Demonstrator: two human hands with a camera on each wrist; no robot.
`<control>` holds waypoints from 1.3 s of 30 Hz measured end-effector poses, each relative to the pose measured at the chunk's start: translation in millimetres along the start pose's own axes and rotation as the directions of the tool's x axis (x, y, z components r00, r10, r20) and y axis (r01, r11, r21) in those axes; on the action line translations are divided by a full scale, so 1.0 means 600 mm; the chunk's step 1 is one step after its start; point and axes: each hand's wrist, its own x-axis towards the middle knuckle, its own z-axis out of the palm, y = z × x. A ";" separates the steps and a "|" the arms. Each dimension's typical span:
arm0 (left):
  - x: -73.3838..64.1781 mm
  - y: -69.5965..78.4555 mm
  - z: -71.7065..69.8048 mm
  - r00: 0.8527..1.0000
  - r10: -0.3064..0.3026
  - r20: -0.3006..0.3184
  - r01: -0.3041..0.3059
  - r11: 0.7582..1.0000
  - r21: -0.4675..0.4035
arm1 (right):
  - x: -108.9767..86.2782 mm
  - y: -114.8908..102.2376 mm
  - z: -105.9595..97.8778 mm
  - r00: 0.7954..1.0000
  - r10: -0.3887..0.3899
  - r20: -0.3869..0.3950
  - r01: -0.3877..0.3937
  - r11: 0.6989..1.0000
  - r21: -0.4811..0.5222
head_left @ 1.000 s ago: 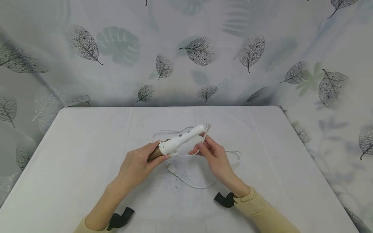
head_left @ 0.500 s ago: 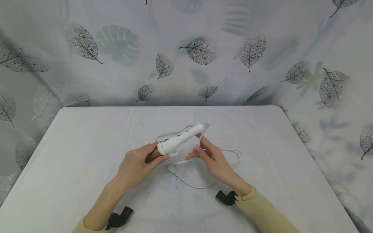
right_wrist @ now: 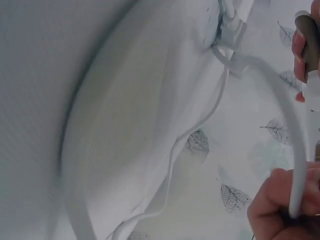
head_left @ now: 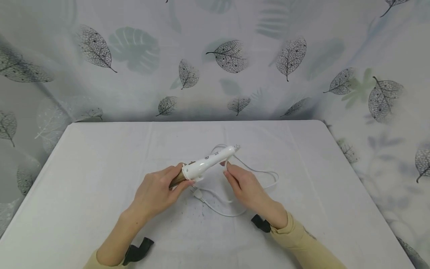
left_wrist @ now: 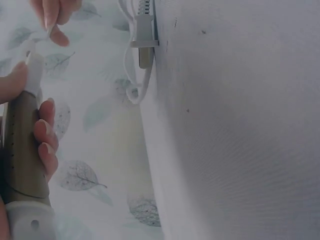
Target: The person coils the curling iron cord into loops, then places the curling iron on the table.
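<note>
A hair styling iron (head_left: 208, 162) with a white handle and a bronze barrel is held above the table, tilted up to the right. My left hand (head_left: 157, 190) grips its bronze barrel (left_wrist: 22, 145), fingers curled round it in the left wrist view. Just below the handle's far end, my right hand (head_left: 246, 186) pinches the white power cord (right_wrist: 295, 130) between thumb and fingers. More of the cord lies in loose loops behind and below the right hand. The plug (head_left: 198, 194) rests on the table under the iron, prongs pointing left.
A white cloth covers the table (head_left: 100, 160), with small dark specks below the plug. Black curved pieces (head_left: 138, 251) sit at both wrists by the sleeves. A leaf-patterned curtain (head_left: 201, 30) hangs behind the table and along its sides.
My right hand's fingers have closed in and turned on the cord. The cord loop behind the iron has shifted right, and a stretch of cord has dropped near the plug. My left hand stays put.
</note>
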 end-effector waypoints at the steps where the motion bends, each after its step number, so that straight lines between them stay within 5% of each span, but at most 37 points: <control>1: 0.000 -0.001 0.000 1.000 0.006 0.004 -0.006 1.000 0.017 | 0.000 0.001 0.000 0.999 -0.036 -0.012 0.035 0.998 -0.043; 10: -0.002 -0.006 -0.001 0.998 0.037 0.059 -0.043 0.993 0.107 | 0.001 0.007 -0.012 0.965 -0.259 -0.042 0.238 0.931 -0.278; 16: -0.004 -0.008 -0.005 0.993 0.033 0.112 -0.047 0.991 0.129 | 0.007 0.017 -0.025 0.906 -0.418 -0.062 0.381 0.872 -0.308; 23: -0.005 -0.009 -0.007 0.985 0.014 0.172 -0.034 0.993 0.113 | 0.012 0.027 -0.031 0.886 -0.447 -0.127 0.396 0.869 -0.298; 30: -0.005 -0.008 -0.008 0.977 0.008 0.212 -0.021 0.998 0.060 | 0.022 0.033 -0.031 0.805 -0.501 -0.317 0.453 0.865 -0.216; 34: -0.006 -0.006 -0.011 0.971 0.027 0.236 -0.031 0.999 0.011 | 0.022 0.037 -0.034 0.816 -0.462 -0.349 0.446 0.886 -0.129; 39: -0.008 -0.002 -0.010 0.973 0.057 0.224 -0.051 0.998 -0.036 | 0.016 0.041 -0.040 0.904 -0.323 -0.281 0.359 0.930 0.084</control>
